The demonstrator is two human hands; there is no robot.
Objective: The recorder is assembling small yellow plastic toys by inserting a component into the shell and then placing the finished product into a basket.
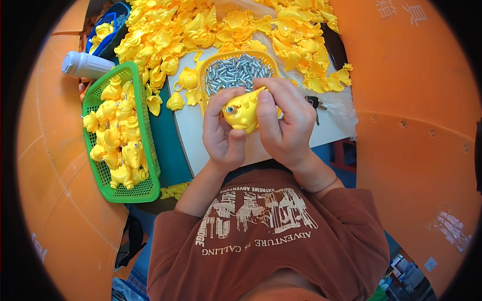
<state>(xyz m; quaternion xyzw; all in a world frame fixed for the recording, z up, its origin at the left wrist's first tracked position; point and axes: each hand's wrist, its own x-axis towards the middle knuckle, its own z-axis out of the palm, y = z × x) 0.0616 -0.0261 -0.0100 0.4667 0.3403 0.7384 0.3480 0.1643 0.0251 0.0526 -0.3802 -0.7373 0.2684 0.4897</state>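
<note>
Between my two hands is a yellow plastic toy figure (243, 111), held in front of my chest, with a small round metal piece showing at its left end. My left hand (221, 128) wraps round its left side, thumb below. From the right, my right hand (286, 115) grips it, with the thumb pressed on its surface. Just beyond my fingers stands a yellow basket (275, 62) full of small silvery metal pieces (236, 71). My hands hide the near part of that basket.
A green basket (154, 173) of assembled yellow figures stands at the left. Behind it lie a pale bottle (85, 65) and a blue container (116, 11). Loose yellow shells (201, 25) pile up across the back of the white tabletop (193, 131). An orange panel (411, 150) rises at the right.
</note>
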